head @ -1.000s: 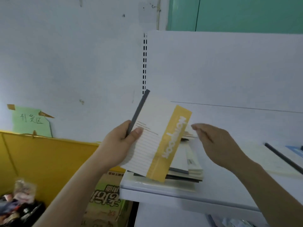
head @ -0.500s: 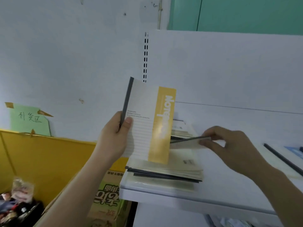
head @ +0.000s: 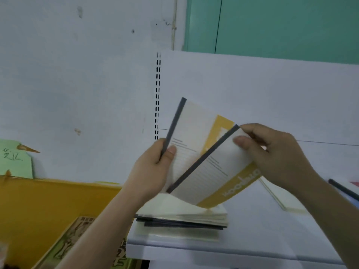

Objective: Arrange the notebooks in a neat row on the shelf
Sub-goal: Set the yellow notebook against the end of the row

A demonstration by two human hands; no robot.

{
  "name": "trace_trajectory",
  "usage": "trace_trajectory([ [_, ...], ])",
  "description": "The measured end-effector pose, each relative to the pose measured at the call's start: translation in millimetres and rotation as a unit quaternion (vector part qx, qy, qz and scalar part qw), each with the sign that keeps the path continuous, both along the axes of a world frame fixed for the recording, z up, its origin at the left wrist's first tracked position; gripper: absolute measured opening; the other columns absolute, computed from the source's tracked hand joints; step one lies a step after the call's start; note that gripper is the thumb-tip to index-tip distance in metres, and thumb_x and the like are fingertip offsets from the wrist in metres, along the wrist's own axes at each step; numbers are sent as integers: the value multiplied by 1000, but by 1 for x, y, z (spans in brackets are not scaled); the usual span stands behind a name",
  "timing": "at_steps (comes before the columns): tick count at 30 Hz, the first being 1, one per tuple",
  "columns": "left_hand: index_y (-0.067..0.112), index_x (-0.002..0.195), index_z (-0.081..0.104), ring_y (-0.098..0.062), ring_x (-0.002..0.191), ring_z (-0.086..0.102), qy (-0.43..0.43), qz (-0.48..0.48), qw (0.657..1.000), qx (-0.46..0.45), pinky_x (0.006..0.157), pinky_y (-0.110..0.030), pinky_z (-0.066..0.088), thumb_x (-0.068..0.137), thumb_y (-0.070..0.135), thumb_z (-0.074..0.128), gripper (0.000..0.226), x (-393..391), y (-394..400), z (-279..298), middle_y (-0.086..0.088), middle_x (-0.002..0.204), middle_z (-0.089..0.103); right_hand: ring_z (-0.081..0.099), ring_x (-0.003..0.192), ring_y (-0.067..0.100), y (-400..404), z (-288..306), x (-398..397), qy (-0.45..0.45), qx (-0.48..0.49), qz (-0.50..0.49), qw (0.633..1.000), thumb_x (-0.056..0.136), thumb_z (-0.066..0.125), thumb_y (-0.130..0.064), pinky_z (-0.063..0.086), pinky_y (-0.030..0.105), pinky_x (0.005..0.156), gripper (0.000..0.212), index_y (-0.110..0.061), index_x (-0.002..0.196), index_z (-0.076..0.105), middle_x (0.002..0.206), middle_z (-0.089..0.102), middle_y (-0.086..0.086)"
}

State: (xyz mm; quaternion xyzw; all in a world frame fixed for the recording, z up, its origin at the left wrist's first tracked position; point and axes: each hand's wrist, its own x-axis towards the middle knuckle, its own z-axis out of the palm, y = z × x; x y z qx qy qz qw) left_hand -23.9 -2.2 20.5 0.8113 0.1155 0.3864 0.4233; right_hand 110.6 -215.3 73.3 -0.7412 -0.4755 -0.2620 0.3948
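My left hand (head: pixel 153 167) grips a white notebook (head: pixel 194 133) with a grey spine and yellow band, held upright above the shelf. My right hand (head: pixel 275 154) pinches the top corner of a second, matching notebook (head: pixel 219 175) and holds it tilted in front of the first, their covers overlapping. Below them a flat stack of notebooks (head: pixel 184 216) lies at the left end of the white shelf (head: pixel 252 239). Another cream notebook (head: pixel 279 199) lies flat further right, partly behind my right forearm.
A white back panel (head: pixel 252 90) with a slotted upright (head: pixel 158 94) rises behind the shelf. A yellow board (head: pixel 48 206) and a printed cardboard box (head: pixel 77 239) stand lower left. A dark-spined book (head: pixel 343 189) lies at the right edge.
My right hand lifted a second notebook off the stack and brought it up against the one in my left hand, which tilted slightly right.
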Motion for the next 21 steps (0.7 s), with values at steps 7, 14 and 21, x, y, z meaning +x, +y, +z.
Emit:
trace_trajectory([
  [7,39,104,56,4,86,63,55,-81,995,-20,70,-19,54,88,55,58,22,7,-27,-13,21,96,69,54,105,14,33,2,7,-79,71,-24,994,84,73,-27,44,25,86,13,-22,95,75,110,58,-11],
  [14,34,99,57,3,84,63,-17,-76,995,-55,72,-23,56,98,37,54,4,13,-35,-27,20,91,68,33,124,-4,21,-2,-1,-136,37,-102,985,92,61,-41,31,18,102,44,-27,134,53,127,46,-22],
  [21,28,96,59,-5,85,65,-38,-95,978,-180,81,-40,55,100,40,49,16,40,-59,-48,15,90,69,55,106,-8,-38,-89,-23,183,18,-124,975,81,49,-59,47,15,86,58,-53,135,28,122,54,-32],
])
